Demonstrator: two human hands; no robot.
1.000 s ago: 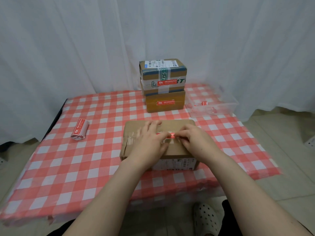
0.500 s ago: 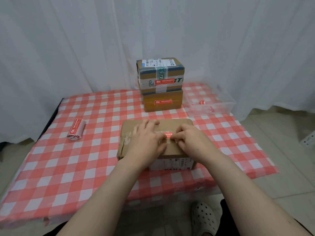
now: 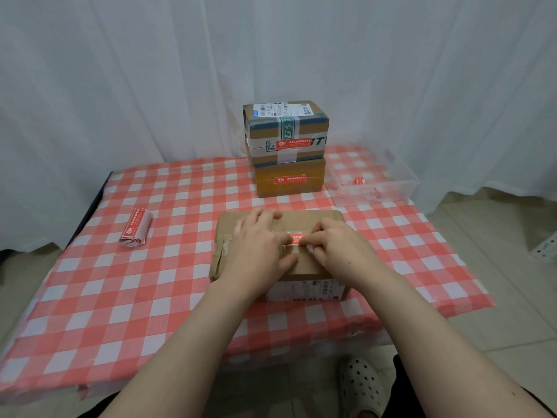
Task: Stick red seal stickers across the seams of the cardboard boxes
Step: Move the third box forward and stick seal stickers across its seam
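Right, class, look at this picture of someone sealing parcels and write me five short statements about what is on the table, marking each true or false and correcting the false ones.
1. Both hands rest on the near cardboard box. True.
2. The red seal sticker under the fingertips lies on that box's top. True.
3. The roll of stickers lies right of the box. False: it lies to the left, apart from it.
4. The two stacked boxes at the back carry no red stickers. False: each shows one on its front.
5. The clear plastic tray sits at the table's far right. True.
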